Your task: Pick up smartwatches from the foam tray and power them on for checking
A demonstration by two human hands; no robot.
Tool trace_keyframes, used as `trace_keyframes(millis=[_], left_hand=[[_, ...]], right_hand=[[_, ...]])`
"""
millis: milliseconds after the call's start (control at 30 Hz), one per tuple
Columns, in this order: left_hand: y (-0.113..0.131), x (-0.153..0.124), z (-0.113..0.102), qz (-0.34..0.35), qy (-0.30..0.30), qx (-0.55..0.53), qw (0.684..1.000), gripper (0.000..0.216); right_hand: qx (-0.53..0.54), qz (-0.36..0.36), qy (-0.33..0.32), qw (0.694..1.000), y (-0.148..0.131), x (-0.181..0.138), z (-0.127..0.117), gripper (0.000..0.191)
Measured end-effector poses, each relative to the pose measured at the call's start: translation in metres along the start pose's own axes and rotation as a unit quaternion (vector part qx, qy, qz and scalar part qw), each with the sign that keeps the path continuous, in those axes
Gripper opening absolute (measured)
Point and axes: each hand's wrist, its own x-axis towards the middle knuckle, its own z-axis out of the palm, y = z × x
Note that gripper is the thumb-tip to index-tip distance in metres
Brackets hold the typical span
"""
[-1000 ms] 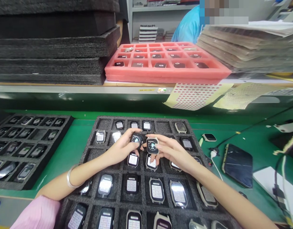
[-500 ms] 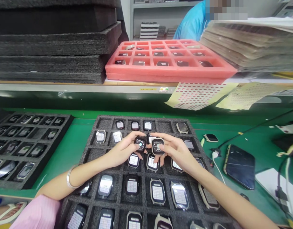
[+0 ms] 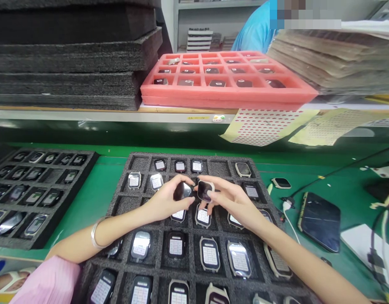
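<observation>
My left hand (image 3: pixel 164 202) pinches a black smartwatch body (image 3: pixel 182 191) with a dark screen, held just above the black foam tray (image 3: pixel 120 198). My right hand (image 3: pixel 230 200) grips a light-cased smartwatch body (image 3: pixel 205 191), its screen also dark. The two watches are side by side, almost touching, over the tray's second row. The tray holds several watch bodies with lit screens in its cells. A silver bangle (image 3: pixel 95 233) circles my left wrist.
A second black foam tray (image 3: pixel 71 185) of watches lies at the left. A phone (image 3: pixel 319 221), a loose watch (image 3: pixel 281 183) and a white cable (image 3: pixel 288 221) lie at the right. On the shelf behind sit a red tray (image 3: pixel 226 95), stacked black foam (image 3: pixel 71 63) and cardboard sheets (image 3: pixel 336 59). A person in blue works beyond.
Both watch screens, lit with dials earlier, have gone dark. My hands have tilted the watches slightly and stayed in the same spot over the tray.
</observation>
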Motion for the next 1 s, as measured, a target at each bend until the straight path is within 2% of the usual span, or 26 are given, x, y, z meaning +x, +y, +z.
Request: trace_keyframes(millis=[100, 200, 367, 533, 667, 867, 1000], left_hand=[[0.003, -0.002, 0.000, 0.007, -0.010, 0.057, 0.998, 0.026], [0.006, -0.005, 0.000, 0.013, -0.004, 0.076, 0.997, 0.027], [0.006, -0.007, 0.002, 0.032, 0.010, 0.069, 0.997, 0.030], [0.007, -0.005, 0.001, 0.064, 0.008, 0.070, 0.995, 0.030], [0.008, -0.005, 0.000, 0.056, -0.007, 0.102, 0.993, 0.028], [0.011, -0.005, 0.001, 0.071, 0.010, 0.094, 0.993, 0.031], [0.010, -0.005, 0.001, 0.073, 0.007, 0.107, 0.992, 0.033]], right_hand=[[-0.031, 0.013, -0.009, 0.999, -0.002, -0.002, 0.000, 0.033], [-0.043, 0.021, -0.014, 0.999, -0.003, -0.004, 0.001, 0.039], [-0.032, 0.019, -0.016, 0.999, 0.000, -0.004, 0.001, 0.047], [-0.031, 0.022, -0.018, 0.999, 0.000, -0.004, 0.001, 0.048], [-0.054, 0.023, -0.009, 0.998, -0.002, -0.004, 0.002, 0.047], [-0.052, 0.020, -0.023, 0.998, -0.001, -0.005, 0.002, 0.048], [-0.060, 0.010, -0.009, 0.998, -0.002, -0.004, 0.003, 0.046]])
